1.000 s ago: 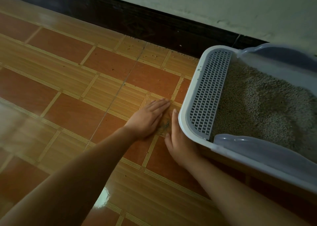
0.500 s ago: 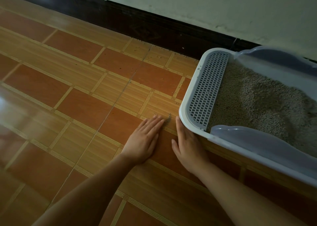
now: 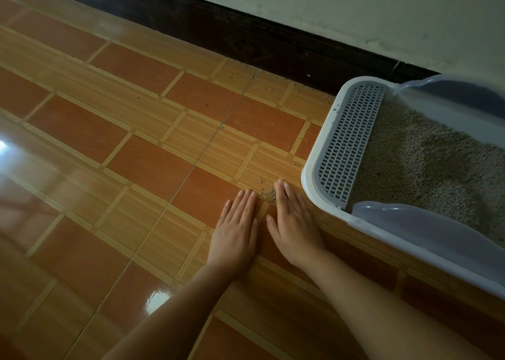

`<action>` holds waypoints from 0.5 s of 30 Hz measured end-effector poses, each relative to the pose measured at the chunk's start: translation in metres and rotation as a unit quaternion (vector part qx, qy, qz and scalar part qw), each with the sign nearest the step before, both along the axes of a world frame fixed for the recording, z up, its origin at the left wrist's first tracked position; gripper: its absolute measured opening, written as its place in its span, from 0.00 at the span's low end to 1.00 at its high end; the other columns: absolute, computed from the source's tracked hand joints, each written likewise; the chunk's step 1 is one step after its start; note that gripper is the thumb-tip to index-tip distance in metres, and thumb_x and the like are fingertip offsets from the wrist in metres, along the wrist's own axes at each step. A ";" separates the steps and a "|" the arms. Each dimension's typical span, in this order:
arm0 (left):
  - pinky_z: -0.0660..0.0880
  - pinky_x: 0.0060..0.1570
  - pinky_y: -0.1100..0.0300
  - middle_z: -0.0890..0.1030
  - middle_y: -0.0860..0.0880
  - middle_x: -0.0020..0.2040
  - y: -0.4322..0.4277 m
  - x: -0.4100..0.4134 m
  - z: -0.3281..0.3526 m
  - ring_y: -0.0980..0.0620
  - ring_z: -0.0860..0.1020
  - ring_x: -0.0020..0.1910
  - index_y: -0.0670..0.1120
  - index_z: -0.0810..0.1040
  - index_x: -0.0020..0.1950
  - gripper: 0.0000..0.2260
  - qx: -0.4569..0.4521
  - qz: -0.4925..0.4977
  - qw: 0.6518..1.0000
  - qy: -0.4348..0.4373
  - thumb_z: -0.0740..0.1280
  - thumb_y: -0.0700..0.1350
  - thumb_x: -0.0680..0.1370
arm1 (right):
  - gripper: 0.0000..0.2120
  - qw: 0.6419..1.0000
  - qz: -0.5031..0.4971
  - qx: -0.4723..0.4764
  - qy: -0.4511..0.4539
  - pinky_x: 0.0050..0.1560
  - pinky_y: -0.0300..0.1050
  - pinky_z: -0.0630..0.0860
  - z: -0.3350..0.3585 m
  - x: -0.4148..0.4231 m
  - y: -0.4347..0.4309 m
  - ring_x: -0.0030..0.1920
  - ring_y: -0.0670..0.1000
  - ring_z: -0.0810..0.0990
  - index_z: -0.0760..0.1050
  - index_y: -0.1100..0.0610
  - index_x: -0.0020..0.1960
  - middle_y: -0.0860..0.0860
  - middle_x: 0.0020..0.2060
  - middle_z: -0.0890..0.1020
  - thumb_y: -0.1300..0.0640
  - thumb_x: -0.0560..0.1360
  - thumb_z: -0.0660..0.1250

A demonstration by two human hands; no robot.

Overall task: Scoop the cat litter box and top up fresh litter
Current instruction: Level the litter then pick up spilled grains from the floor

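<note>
A white litter box (image 3: 307, 174) stands on the tiled floor at the right, with a grey grated step (image 3: 347, 141) at its near end and grey-brown litter (image 3: 426, 163) inside. My left hand (image 3: 236, 228) lies flat on the floor, fingers straight and together. Beside it my right hand (image 3: 293, 223) also lies flat, close to the box's corner. A small heap of spilled litter grains (image 3: 269, 194) sits between the fingertips of both hands.
Loose grains (image 3: 293, 146) are scattered over the orange and yellow tiles toward the dark baseboard (image 3: 246, 40) and white wall. Translucent grey rim guards (image 3: 415, 223) line the box's sides. Open floor stretches to the left.
Both hands slid back toward me along the floor and now lie side by side. The heap of grains lies uncovered at their fingertips; the left hand covered it before.
</note>
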State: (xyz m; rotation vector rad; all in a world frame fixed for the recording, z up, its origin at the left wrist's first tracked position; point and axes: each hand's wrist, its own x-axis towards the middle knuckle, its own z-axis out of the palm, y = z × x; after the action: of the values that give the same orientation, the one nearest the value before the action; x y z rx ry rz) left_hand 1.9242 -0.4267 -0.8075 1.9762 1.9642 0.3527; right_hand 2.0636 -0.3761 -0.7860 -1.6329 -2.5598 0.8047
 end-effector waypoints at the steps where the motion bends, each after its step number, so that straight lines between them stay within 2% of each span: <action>1: 0.36 0.72 0.64 0.54 0.50 0.76 0.001 0.002 0.001 0.56 0.46 0.76 0.49 0.47 0.75 0.27 -0.002 0.000 1.000 -0.009 0.35 0.60 0.79 | 0.32 1.000 0.013 0.002 -0.002 0.69 0.39 0.34 0.000 -0.001 0.000 0.70 0.43 0.33 0.34 0.57 0.75 0.51 0.76 0.41 0.48 0.81 0.49; 3: 0.38 0.73 0.63 0.57 0.49 0.76 0.003 0.000 0.002 0.55 0.49 0.76 0.48 0.49 0.75 0.26 -0.007 0.004 1.000 -0.010 0.38 0.58 0.80 | 0.32 0.999 0.034 0.001 -0.001 0.69 0.39 0.34 0.001 0.001 0.001 0.70 0.43 0.33 0.35 0.56 0.75 0.50 0.76 0.42 0.48 0.81 0.50; 6: 0.42 0.73 0.54 0.59 0.48 0.74 0.003 -0.011 0.001 0.49 0.54 0.75 0.46 0.55 0.75 0.26 0.011 0.033 0.999 0.033 0.41 0.56 0.82 | 0.32 1.000 0.007 0.002 0.012 0.69 0.37 0.37 0.003 0.007 0.002 0.70 0.42 0.35 0.34 0.55 0.75 0.50 0.76 0.43 0.47 0.81 0.50; 10: 0.38 0.73 0.50 0.51 0.51 0.75 0.002 -0.031 -0.002 0.49 0.45 0.76 0.50 0.53 0.76 0.26 -0.007 0.088 0.994 0.065 0.42 0.58 0.79 | 0.33 0.999 -0.016 0.021 -0.020 0.70 0.40 0.41 0.000 0.010 0.005 0.75 0.49 0.40 0.33 0.56 0.75 0.52 0.76 0.43 0.46 0.81 0.48; 13: 0.35 0.72 0.50 0.49 0.51 0.76 0.002 -0.041 -0.003 0.51 0.40 0.75 0.52 0.50 0.76 0.27 -0.029 0.098 0.991 0.081 0.39 0.60 0.78 | 0.32 1.000 -0.007 0.020 -0.017 0.71 0.41 0.39 -0.001 0.004 0.007 0.73 0.47 0.36 0.32 0.54 0.74 0.51 0.76 0.43 0.45 0.81 0.48; 15: 0.36 0.72 0.49 0.52 0.49 0.76 0.002 -0.042 -0.004 0.50 0.42 0.75 0.51 0.53 0.76 0.28 -0.024 0.101 0.991 0.078 0.41 0.59 0.78 | 0.33 1.000 0.010 0.017 -0.005 0.70 0.41 0.37 -0.002 -0.001 0.007 0.71 0.45 0.33 0.29 0.53 0.72 0.50 0.76 0.42 0.45 0.81 0.48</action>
State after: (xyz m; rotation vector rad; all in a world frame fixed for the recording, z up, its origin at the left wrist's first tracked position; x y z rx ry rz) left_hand 1.8825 -0.4250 -0.8113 1.8290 2.2580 0.2023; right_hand 2.0625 -0.3690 -0.7875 -1.6105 -2.5855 0.7527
